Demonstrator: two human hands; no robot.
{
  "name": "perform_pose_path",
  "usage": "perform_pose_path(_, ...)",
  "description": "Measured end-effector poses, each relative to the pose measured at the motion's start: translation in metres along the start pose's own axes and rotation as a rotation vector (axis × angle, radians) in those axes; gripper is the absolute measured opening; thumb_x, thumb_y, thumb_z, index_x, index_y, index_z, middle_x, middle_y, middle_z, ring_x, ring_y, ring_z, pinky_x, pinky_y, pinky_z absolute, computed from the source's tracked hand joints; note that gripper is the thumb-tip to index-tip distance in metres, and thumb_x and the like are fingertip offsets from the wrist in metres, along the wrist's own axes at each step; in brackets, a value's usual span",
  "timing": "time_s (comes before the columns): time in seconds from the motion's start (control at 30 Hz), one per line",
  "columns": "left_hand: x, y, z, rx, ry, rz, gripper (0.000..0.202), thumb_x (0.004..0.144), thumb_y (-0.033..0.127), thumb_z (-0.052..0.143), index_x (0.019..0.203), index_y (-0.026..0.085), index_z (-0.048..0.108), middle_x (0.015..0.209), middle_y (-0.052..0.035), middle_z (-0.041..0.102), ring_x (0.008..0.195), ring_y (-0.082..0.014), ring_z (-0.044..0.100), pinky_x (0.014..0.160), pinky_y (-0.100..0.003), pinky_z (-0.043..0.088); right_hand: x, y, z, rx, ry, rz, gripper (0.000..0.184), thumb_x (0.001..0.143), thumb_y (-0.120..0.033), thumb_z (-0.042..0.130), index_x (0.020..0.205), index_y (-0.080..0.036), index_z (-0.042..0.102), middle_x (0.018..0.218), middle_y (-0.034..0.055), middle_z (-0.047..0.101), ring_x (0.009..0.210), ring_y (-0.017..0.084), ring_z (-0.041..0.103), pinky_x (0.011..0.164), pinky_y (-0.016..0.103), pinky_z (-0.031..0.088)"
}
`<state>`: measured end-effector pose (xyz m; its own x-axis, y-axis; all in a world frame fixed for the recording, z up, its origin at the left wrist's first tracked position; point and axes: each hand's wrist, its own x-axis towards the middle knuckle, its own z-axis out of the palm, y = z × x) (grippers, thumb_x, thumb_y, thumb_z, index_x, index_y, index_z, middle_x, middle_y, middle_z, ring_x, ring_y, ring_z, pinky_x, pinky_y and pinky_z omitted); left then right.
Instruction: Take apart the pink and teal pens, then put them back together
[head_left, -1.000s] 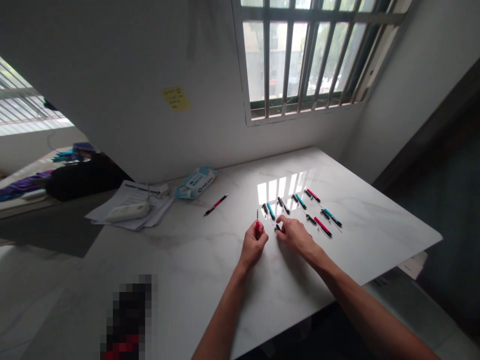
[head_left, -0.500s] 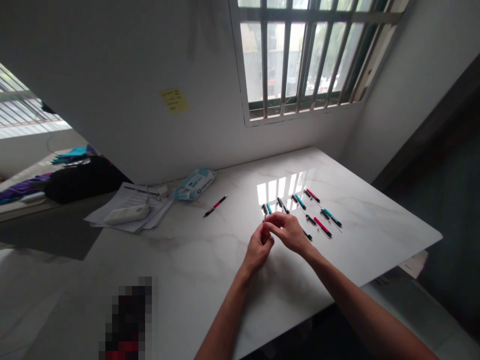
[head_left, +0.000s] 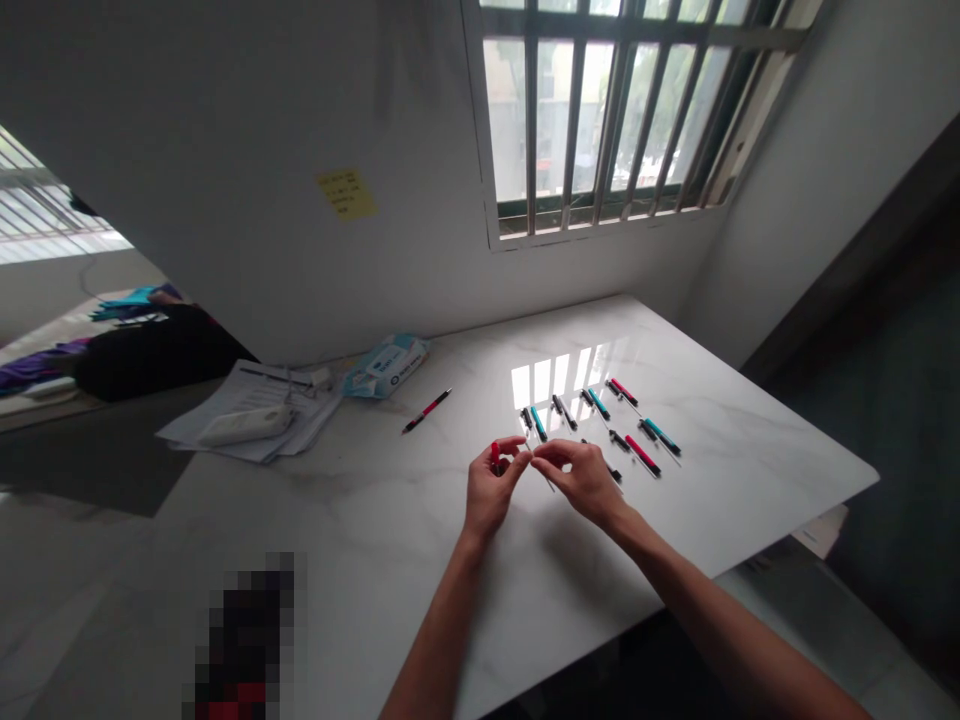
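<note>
A red pen barrel (head_left: pixel 496 458) is tucked in the curled fingers of my left hand (head_left: pixel 491 490). The left thumb and index fingertip meet the fingertips of my right hand (head_left: pixel 581 475). Between the hands runs a thin, pale pen refill (head_left: pixel 550 485), pinched by the right fingers; its small end pieces are too fine to make out. Just beyond lie a teal pen barrel (head_left: pixel 539 424) and a black pen part (head_left: pixel 526 418). A dark pen barrel (head_left: pixel 613 472) is partly covered by the right hand.
Right of my hands lie taken-apart pens, among them a red barrel (head_left: pixel 643 455) and a teal barrel (head_left: pixel 662 436). A whole red-and-black pen (head_left: pixel 427 410) lies to the left. Farther left are a wipes packet (head_left: pixel 386 367), papers (head_left: pixel 180 425) and a white device (head_left: pixel 246 425).
My left hand has moved left with the red barrel, now lower in its fingers. The thin refill shows outside the barrel, between both hands' fingertips. The view has shifted slightly.
</note>
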<state>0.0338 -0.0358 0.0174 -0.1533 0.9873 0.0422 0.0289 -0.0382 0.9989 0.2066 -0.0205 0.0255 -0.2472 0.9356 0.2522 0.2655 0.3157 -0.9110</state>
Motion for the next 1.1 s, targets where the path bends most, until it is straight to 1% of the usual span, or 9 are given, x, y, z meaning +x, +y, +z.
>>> perform_pose_path(0.13, 0.002, -0.009, 0.002, 0.018, 0.025, -0.007, 0.036, 0.080, 0.048, 0.080, 0.093, 0.015, 0.078, 0.085, -0.0058, 0.072, 0.067, -0.0139, 0.056, 0.063, -0.027, 0.043, -0.007, -0.001, 0.004, -0.086, -0.071, -0.031, 0.014, 0.095, -0.033, 0.070, 0.099, -0.025, 0.079, 0.091, 0.0040, 0.081, 0.079, 0.021, 0.075, 0.076, 0.034, 0.058)
perform_pose_path(0.23, 0.004, -0.011, -0.002, 0.039, 0.129, 0.015, 0.034, 0.082, 0.048, 0.078, 0.097, 0.017, 0.076, 0.088, -0.0057, 0.073, 0.071, -0.0149, 0.059, 0.065, -0.027, 0.045, -0.010, 0.001, -0.006, -0.209, -0.083, -0.028, 0.012, 0.094, -0.030, 0.069, 0.104, -0.025, 0.076, 0.084, 0.0014, 0.078, 0.074, 0.020, 0.072, 0.074, 0.033, 0.054)
perform_pose_path(0.33, 0.005, -0.007, -0.008, 0.140, 0.192, 0.036, 0.032, 0.083, 0.046, 0.078, 0.100, 0.020, 0.072, 0.089, -0.0035, 0.073, 0.067, -0.0140, 0.057, 0.065, -0.026, 0.044, -0.012, 0.009, -0.021, -0.379, -0.047, 0.015, 0.013, 0.096, -0.027, 0.066, 0.107, -0.025, 0.071, 0.080, 0.0000, 0.076, 0.072, 0.019, 0.070, 0.072, 0.032, 0.050)
perform_pose_path(0.4, 0.003, -0.003, -0.010, 0.288, 0.159, 0.034, 0.025, 0.082, 0.043, 0.078, 0.094, 0.022, 0.071, 0.087, -0.0018, 0.074, 0.063, -0.0136, 0.055, 0.064, -0.027, 0.044, -0.011, 0.016, -0.028, -0.484, -0.041, 0.052, 0.009, 0.096, -0.026, 0.064, 0.103, -0.024, 0.070, 0.083, 0.0010, 0.076, 0.075, 0.020, 0.070, 0.072, 0.031, 0.049)
perform_pose_path(0.53, -0.001, 0.000, -0.001, 0.588, -0.010, -0.027, 0.011, 0.083, 0.034, 0.075, 0.085, 0.023, 0.073, 0.085, -0.0011, 0.077, 0.067, -0.0165, 0.063, 0.071, -0.029, 0.045, -0.008, 0.027, -0.030, -0.605, -0.097, 0.123, 0.011, 0.096, -0.024, 0.063, 0.105, -0.023, 0.071, 0.085, 0.0024, 0.077, 0.081, 0.022, 0.071, 0.074, 0.031, 0.048)
perform_pose_path(0.67, -0.002, -0.001, 0.018, 0.796, -0.094, -0.054, 0.008, 0.087, 0.029, 0.071, 0.090, 0.024, 0.076, 0.089, -0.0017, 0.080, 0.080, -0.0196, 0.071, 0.077, -0.029, 0.046, -0.012, 0.027, -0.025, -0.620, -0.098, 0.101, 0.014, 0.098, -0.022, 0.061, 0.107, -0.022, 0.071, 0.088, 0.0035, 0.076, 0.086, 0.023, 0.071, 0.078, 0.032, 0.049)
perform_pose_path(0.8, -0.001, -0.002, 0.029, 0.929, -0.096, -0.079, 0.012, 0.090, 0.031, 0.069, 0.097, 0.024, 0.076, 0.089, -0.0032, 0.081, 0.086, -0.0222, 0.073, 0.077, -0.029, 0.046, -0.027, 0.026, -0.023, -0.554, -0.053, 0.056, 0.015, 0.095, -0.018, 0.063, 0.109, -0.022, 0.070, 0.099, 0.0048, 0.074, 0.090, 0.023, 0.070, 0.082, 0.034, 0.051)
perform_pose_path(0.93, -0.002, -0.003, 0.024, 0.893, -0.081, -0.044, 0.022, 0.093, 0.041, 0.068, 0.106, 0.024, 0.074, 0.087, -0.0020, 0.079, 0.085, -0.0206, 0.073, 0.078, -0.029, 0.046, -0.050, 0.026, -0.019, -0.453, -0.022, 0.044, 0.028, 0.094, -0.014, 0.063, 0.120, -0.024, 0.066, 0.115, 0.0069, 0.070, 0.087, 0.021, 0.070, 0.080, 0.034, 0.055)
perform_pose_path(1.1, -0.008, 0.000, 0.016, 1.067, -0.140, -0.021, 0.014, 0.091, 0.034, 0.071, 0.095, 0.022, 0.075, 0.096, -0.0048, 0.078, 0.088, -0.0211, 0.071, 0.078, -0.029, 0.046, -0.068, 0.026, -0.010, -0.396, 0.025, 0.034, 0.032, 0.093, -0.011, 0.061, 0.122, -0.024, 0.066, 0.115, 0.0074, 0.069, 0.091, 0.023, 0.069, 0.080, 0.035, 0.057)
